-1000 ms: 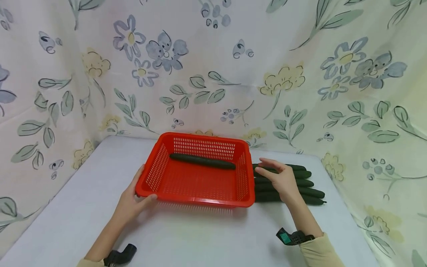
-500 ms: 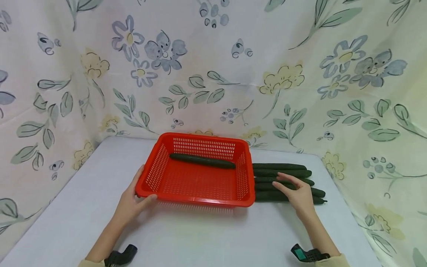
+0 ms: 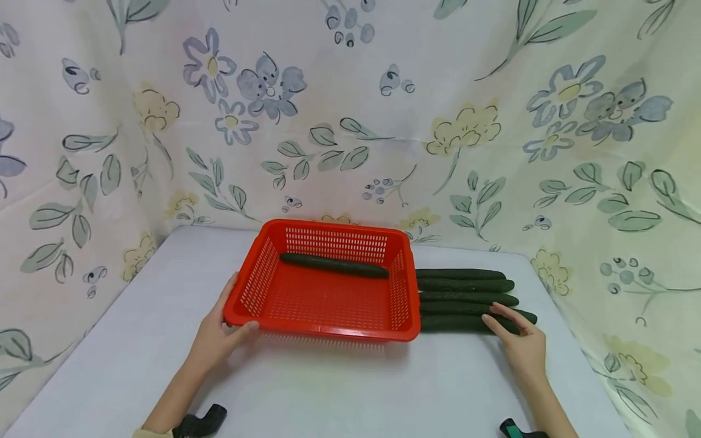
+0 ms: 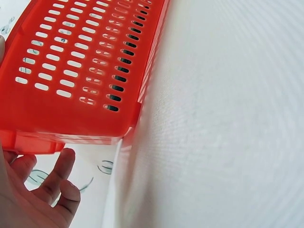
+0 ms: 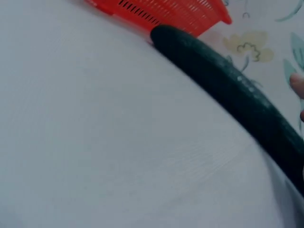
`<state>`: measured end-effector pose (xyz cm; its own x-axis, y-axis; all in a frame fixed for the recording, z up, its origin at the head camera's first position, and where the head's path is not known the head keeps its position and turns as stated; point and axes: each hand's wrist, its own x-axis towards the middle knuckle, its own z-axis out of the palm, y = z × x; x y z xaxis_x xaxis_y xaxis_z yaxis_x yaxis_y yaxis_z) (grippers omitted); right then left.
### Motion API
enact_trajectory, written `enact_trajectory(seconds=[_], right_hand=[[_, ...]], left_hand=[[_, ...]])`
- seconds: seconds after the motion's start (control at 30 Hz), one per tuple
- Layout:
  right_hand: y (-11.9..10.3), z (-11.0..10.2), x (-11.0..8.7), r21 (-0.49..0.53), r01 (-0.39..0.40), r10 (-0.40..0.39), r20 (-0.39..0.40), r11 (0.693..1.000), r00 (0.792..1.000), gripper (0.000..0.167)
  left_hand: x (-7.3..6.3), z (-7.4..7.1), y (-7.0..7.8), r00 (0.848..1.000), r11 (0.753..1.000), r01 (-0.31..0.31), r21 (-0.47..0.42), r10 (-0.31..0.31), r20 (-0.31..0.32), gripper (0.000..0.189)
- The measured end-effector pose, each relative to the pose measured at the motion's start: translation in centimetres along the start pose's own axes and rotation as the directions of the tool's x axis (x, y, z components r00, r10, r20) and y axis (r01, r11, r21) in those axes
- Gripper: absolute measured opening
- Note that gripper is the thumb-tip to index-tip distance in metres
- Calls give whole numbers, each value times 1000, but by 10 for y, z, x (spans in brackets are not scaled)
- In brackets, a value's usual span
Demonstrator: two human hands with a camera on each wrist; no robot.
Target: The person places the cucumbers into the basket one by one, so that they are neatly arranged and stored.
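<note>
A red plastic basket [image 3: 323, 331] with slotted walls sits mid-table; one dark green cucumber [image 3: 334, 266] lies along its back inside. My left hand [image 3: 216, 337] holds the basket's left front corner, thumb on the rim and fingers along the outer side. In the left wrist view, fingers [image 4: 61, 171] curl below the basket's rim [image 4: 33, 142]. Several more cucumbers [image 3: 465, 297] lie side by side right of the basket. Over the right part of the nearest cucumber [image 5: 232, 90] is my right hand [image 3: 523, 347], thumb and fingers apart; whether it touches cannot be told.
The white table [image 3: 323, 389] has its right edge beyond the cucumbers. A floral curtain [image 3: 350, 121] hangs behind and at both sides. The cucumbers' left ends reach close to the basket's right wall.
My right hand has moved right and toward the front, from beside the basket's right wall to the right part of the nearest cucumber. The left hand and basket have stayed in place.
</note>
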<state>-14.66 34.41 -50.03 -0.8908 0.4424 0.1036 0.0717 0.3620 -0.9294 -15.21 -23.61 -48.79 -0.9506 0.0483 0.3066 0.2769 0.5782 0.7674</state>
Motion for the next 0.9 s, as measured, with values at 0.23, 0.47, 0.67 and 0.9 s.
enact_trajectory(seconds=[0.23, 0.47, 0.67, 0.9], right_hand=[[16, 9, 0, -83, 147, -144, 48, 986, 988, 44], [17, 10, 1, -98, 193, -186, 71, 976, 980, 44], [12, 10, 0, -139, 214, -204, 82, 967, 975, 47], [12, 10, -2, -111, 244, -232, 109, 964, 967, 48]], left_hand=[[-2, 1, -1, 1000, 1000, 0, -12, 0, 0, 106], [0, 1, -1, 1000, 1000, -7, -9, 7, -4, 106], [-1, 1, -2, 1000, 1000, -11, -11, 11, -14, 106], [-1, 1, -1, 1000, 1000, -9, 1, 9, -9, 107]])
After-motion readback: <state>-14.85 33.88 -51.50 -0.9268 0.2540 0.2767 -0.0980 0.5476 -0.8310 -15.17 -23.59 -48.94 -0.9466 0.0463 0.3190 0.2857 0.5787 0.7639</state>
